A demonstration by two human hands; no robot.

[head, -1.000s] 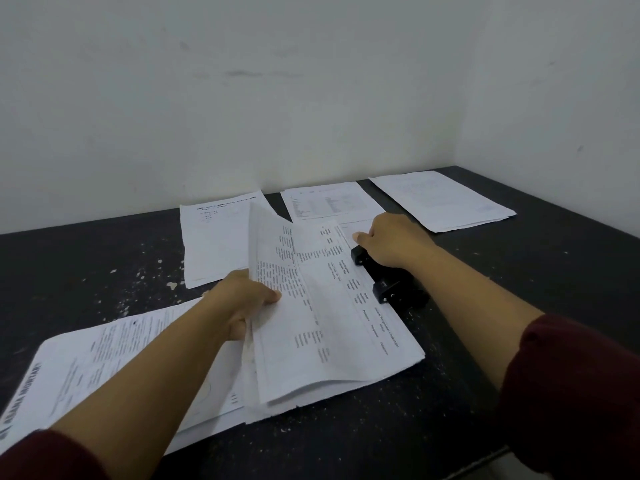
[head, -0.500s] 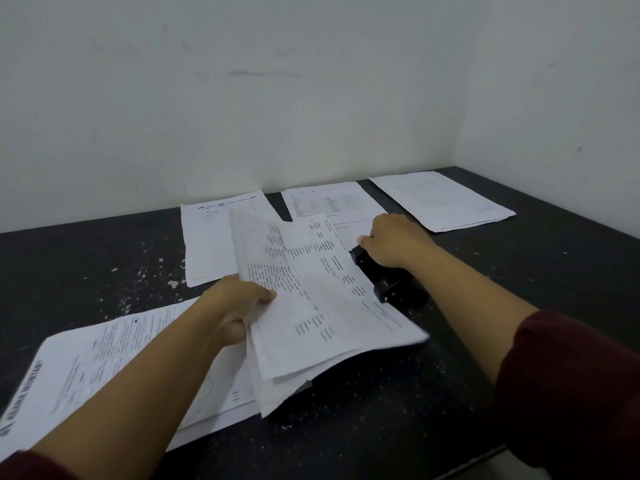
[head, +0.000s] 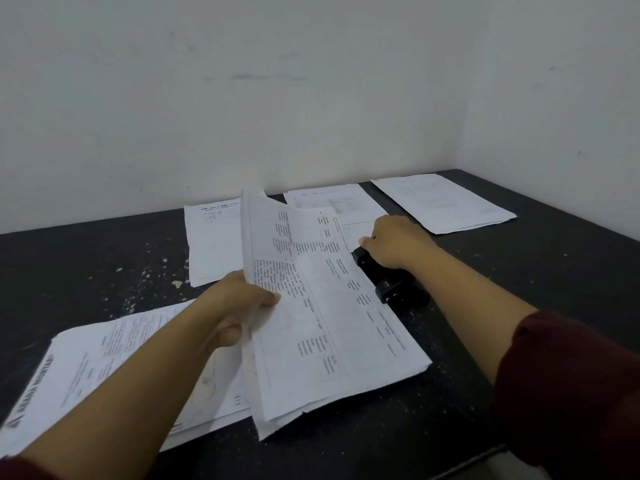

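The left hand (head: 239,306) grasps a stack of printed sheets (head: 329,323) by its left edge, thumb on top and fingers curled underneath. That edge is lifted off the surface (head: 86,265), so the stack slopes down to the right, and its far left corner stands up in front of the wall (head: 242,98). The right edge of the stack lies against a black punch (head: 394,285); whether the paper goes into its slot cannot be told. The near right corner of the stack rests on the surface, and the sheets fan apart a little along the near edge.

The right hand (head: 394,242) sits on the far end of the punch, clasping it with fingers curled down over the top and the thumb at the left side, next to the paper. The punch lies on the surface, right of the stack, its length running from near right to far left. A dark red sleeve (head: 571,393) covers the right forearm at the near right.

Other papers lie flat on the dark, speckled surface. A pile with bold lettering (head: 104,368) lies near left, partly under the left arm and under the stack. A single sheet (head: 211,244) lies far left, behind the lifted edge. Another sheet (head: 332,202) lies far middle, just beyond the right hand, and a further pile (head: 446,202) lies far right, near the corner of the walls
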